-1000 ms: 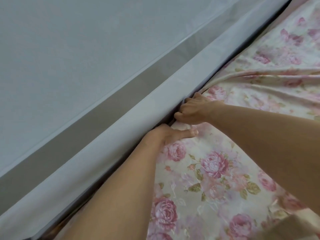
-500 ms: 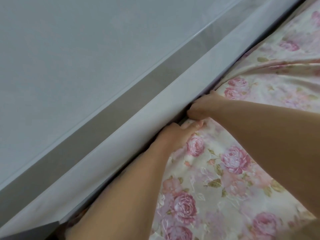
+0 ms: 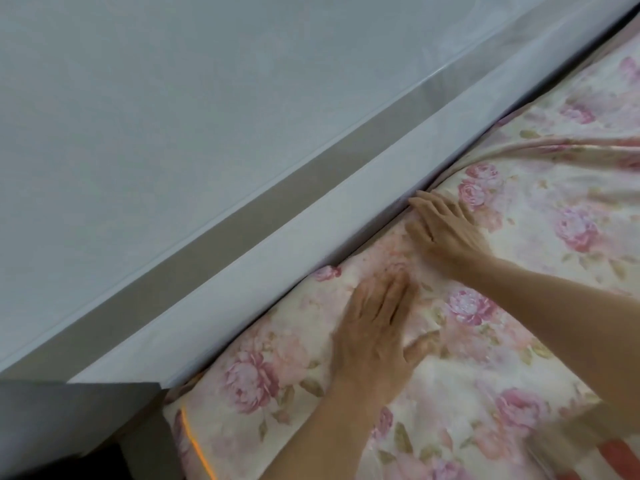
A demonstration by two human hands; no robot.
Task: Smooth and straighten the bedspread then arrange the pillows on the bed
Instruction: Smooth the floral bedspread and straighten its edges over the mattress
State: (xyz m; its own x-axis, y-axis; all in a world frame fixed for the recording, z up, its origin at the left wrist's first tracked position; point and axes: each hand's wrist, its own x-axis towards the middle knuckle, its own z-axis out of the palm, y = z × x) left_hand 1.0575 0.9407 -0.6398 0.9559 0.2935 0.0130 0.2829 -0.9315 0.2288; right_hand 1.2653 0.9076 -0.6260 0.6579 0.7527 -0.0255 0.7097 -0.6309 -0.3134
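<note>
Head view, looking down along the bed's far edge.

- Bedspread (image 3: pixel 485 362): cream cloth with pink roses and green leaves. It covers the bed from the bottom of the view to the top right corner. Its edge runs along the pale grey ledge (image 3: pixel 277 261) that borders the bed, touching it or tucked against it; I cannot tell which.
- Left hand (image 3: pixel 375 327): palm down on the bedspread, near the bed's far edge. The fingers (image 3: pixel 391 292) are straight and close together, released, grasping nothing, pointing toward the ledge. The thumb is spread out to the side.
- Right hand (image 3: pixel 446 230): also flat on the cloth, farther along the same edge. Its fingers (image 3: pixel 426 206) are extended and loose, grasping nothing, with the tips just beside the ledge. The picture is a little blurred here.
- The 2 hands are near each other but apart, with a strip of rose print between them.
- Long folds (image 3: pixel 554 150) fan across the cloth toward the top right. The cloth around the hands looks flatter.
- A thin orange trim (image 3: pixel 192 441) shows at the cloth's lower left corner.
- Above the ledge are a darker grey band (image 3: pixel 207 242) and then a plain pale wall (image 3: pixel 173 98).
- A dark grey block (image 3: pixel 69 417) sits at the bottom left corner of the view, beside the bed.
</note>
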